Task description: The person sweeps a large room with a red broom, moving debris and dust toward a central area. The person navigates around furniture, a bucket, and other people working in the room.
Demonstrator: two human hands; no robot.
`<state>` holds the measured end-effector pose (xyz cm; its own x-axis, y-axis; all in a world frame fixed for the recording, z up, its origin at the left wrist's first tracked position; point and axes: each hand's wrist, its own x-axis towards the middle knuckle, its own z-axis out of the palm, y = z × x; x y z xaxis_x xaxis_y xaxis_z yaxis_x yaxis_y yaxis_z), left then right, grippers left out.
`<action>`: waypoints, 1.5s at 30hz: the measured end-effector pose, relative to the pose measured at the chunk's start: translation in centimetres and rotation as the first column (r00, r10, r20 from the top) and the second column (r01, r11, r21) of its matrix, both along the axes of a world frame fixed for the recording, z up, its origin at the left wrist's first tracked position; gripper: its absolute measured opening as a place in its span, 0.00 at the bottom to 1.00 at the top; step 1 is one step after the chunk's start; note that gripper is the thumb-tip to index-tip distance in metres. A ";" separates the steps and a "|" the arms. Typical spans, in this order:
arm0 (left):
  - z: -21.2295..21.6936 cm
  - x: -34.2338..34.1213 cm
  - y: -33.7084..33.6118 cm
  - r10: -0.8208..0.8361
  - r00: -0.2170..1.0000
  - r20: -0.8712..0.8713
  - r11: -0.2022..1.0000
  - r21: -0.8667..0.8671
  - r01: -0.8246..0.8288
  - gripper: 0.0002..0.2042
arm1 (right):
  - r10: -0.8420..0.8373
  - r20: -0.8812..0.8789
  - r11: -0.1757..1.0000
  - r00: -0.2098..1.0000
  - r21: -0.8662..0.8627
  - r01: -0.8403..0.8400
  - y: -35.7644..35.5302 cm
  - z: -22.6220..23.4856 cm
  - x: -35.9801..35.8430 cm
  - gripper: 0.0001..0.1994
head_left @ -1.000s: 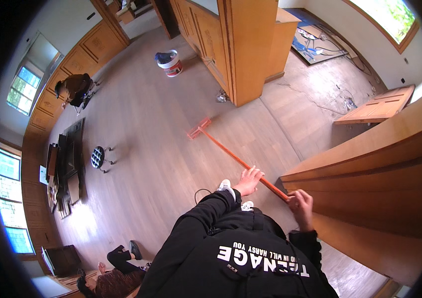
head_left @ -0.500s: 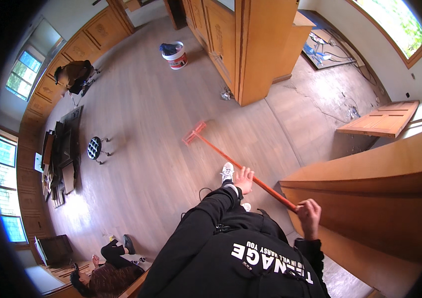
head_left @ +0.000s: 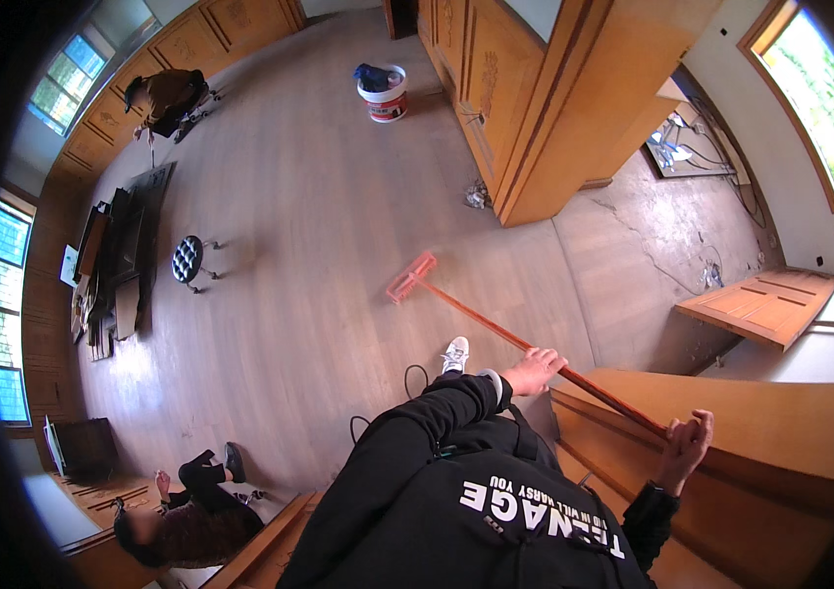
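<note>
A red long-handled push broom (head_left: 476, 316) slants across the floor in front of me. Its broad pinkish-red head (head_left: 411, 278) rests on the wooden floor (head_left: 309, 245), ahead of my white shoe (head_left: 455, 353). My left hand (head_left: 533, 371) is closed on the middle of the pole, fingers laid over it. Farther back, at the pole's upper end, my right hand (head_left: 687, 452) grips it with one finger raised. Both forearms wear black sleeves.
A wooden cabinet (head_left: 525, 118) stands ahead, crumpled litter (head_left: 477, 193) at its foot. Beyond is a white-and-red bucket (head_left: 384, 106). On the left are a round wheeled stool (head_left: 187, 259), stacked dark boards (head_left: 125, 270) and two seated people. A wooden panel (head_left: 760, 302) leans at right.
My view has shifted, so the room sits differently in it. My left hand has gone from outstretched fingers to closing on the pole. My right hand has moved rightward with the pole's end.
</note>
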<state>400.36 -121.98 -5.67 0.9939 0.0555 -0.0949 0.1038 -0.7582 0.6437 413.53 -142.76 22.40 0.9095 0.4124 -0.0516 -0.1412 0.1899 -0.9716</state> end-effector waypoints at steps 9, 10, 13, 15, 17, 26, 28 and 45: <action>-4.3 -8.7 13.1 0.431 0.802 -0.414 0.900 0.263 -0.348 0.45 | 0.452 -0.326 0.839 0.830 -0.159 -0.520 11.4 -8.8 -6.9 0.11; -4.5 -9.5 14.0 0.460 0.788 -0.410 0.887 0.259 -0.383 0.44 | 0.477 -0.360 0.817 0.802 -0.153 -0.555 12.1 -9.3 -7.6 0.11; -4.0 -9.1 14.8 0.398 0.841 -0.365 0.917 0.156 -0.366 0.43 | 0.583 0.079 0.731 0.808 -0.486 -0.479 12.7 -8.2 -6.5 0.08; -2.9 -7.0 13.6 0.335 0.917 -0.217 0.937 0.174 -0.302 0.42 | 0.630 0.613 0.671 0.477 -0.739 0.063 11.7 -5.5 -4.7 0.04; -1.3 -3.9 12.5 0.229 0.973 -0.042 0.966 0.133 -0.222 0.39 | 0.607 0.555 0.630 0.568 -0.772 0.081 11.2 -1.9 -2.1 0.05; 3.9 -2.4 13.2 0.259 0.964 0.052 0.966 -0.003 -0.259 0.27 | 0.240 0.044 0.971 0.970 -0.029 -0.239 14.6 1.4 -0.8 0.11; 2.6 -4.5 15.0 0.364 0.929 0.065 0.929 0.037 -0.367 0.26 | 0.338 0.104 0.924 0.935 -0.225 -0.309 16.0 -0.3 -1.9 0.11; 0.8 -8.9 19.0 0.654 0.729 0.203 0.751 -0.060 -0.657 0.12 | 0.438 -0.096 0.896 0.894 -0.038 -0.443 23.5 -0.3 -3.9 0.11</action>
